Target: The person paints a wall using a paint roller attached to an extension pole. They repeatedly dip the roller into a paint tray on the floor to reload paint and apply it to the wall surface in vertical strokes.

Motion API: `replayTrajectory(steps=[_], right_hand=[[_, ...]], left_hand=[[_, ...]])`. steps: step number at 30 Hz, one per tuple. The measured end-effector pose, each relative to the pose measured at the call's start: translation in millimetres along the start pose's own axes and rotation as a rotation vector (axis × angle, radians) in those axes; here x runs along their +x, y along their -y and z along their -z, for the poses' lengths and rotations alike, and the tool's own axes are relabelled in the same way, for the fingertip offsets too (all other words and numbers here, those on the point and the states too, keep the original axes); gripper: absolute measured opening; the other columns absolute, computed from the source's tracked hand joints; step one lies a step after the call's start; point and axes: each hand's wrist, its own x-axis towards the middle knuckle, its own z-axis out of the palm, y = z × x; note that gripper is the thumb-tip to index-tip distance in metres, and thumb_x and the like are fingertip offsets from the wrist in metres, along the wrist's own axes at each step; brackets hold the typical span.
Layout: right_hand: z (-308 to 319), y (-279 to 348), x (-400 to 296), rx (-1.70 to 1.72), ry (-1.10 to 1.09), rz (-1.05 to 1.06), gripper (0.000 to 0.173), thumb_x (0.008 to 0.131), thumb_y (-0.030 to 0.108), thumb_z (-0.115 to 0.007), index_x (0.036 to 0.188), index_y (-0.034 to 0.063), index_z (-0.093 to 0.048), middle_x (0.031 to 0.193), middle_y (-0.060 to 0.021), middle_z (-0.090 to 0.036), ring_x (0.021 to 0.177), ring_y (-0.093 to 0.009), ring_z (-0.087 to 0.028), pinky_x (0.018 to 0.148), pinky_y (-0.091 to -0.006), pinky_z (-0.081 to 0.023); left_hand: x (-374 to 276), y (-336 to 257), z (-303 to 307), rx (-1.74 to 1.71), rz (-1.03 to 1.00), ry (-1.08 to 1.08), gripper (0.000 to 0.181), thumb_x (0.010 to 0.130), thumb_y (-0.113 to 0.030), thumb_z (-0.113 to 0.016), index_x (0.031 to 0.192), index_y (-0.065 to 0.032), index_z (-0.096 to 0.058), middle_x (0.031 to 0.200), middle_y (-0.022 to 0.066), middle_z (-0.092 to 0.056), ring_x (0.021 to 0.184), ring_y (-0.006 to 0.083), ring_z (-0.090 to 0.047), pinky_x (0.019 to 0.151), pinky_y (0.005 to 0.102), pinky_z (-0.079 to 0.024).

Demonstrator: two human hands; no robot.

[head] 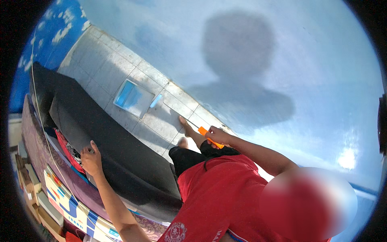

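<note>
In my right hand (pixel 218 136) is the orange handle (pixel 210 137) of a small paint roller. Its thin metal rod reaches out over the floor to a light-blue roller head (pixel 156 101). Just beyond the roller head lies a white paint tray (pixel 147 106) with blue paint (pixel 128 95) at its far end. Whether the roller head touches the tray's rim or floor, I cannot tell. My left hand (pixel 91 158) holds nothing, its fingers loosely bent and apart, near the edge of a dark grey cloth (pixel 121 145) draped over furniture.
A light-blue wall (pixel 187 54) bearing my shadow rises along the tiled floor (pixel 151 127). Darker blue, patchy wall (pixel 57 33) stands at far left. A thin cord (pixel 40 113) runs past the purple patterned mattress (pixel 33 127). Stacked boxes (pixel 50 208) sit at lower left.
</note>
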Motion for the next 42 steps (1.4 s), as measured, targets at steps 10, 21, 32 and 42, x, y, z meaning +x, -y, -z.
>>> replayTrajectory(steps=[10,21,32,42], right_hand=[[3,-108,-55,0.166,-0.08,-0.067,0.051,0.094,0.043,-0.054,0.107,-0.0057,-0.049,0.076,-0.0125,-0.061,0.052,-0.019,-0.061,0.043,-0.0339,-0.048],[-25,-196,-55,0.535,-0.123,-0.152,0.036,0.096,0.037,-0.053,0.103,0.002,-0.048,0.073,-0.0087,-0.057,0.049,-0.017,-0.055,0.042,-0.0327,-0.044],[-70,-283,-70,0.761,-0.271,-0.171,0.036,0.096,0.038,-0.052,0.1,0.002,-0.052,0.076,-0.0089,-0.059,0.053,-0.018,-0.058,0.044,-0.0341,-0.047],[-105,-340,-76,0.903,-0.453,-0.154,0.041,0.091,0.033,-0.06,0.099,-0.0065,-0.057,0.078,-0.012,-0.062,0.056,-0.02,-0.062,0.045,-0.0349,-0.05]], left_hand=[[-4,0,1,0.057,0.062,0.219,0.057,0.093,-0.057,-0.049,0.077,-0.004,-0.065,0.084,0.0155,-0.068,0.073,0.0363,-0.068,0.063,0.047,-0.054],[-3,5,-12,0.055,0.082,0.238,0.058,0.094,-0.058,-0.045,0.085,-0.0056,-0.068,0.085,0.0179,-0.07,0.08,0.0405,-0.067,0.069,0.0491,-0.053],[-4,-11,7,0.035,0.103,0.292,0.064,0.092,-0.064,-0.038,0.112,-0.0109,-0.07,0.106,0.0169,-0.07,0.098,0.0385,-0.066,0.083,0.0503,-0.05],[-2,1,-3,-0.005,0.099,0.248,0.064,0.092,-0.063,-0.037,0.115,-0.0115,-0.068,0.112,0.0146,-0.068,0.104,0.0371,-0.064,0.087,0.0484,-0.049]])
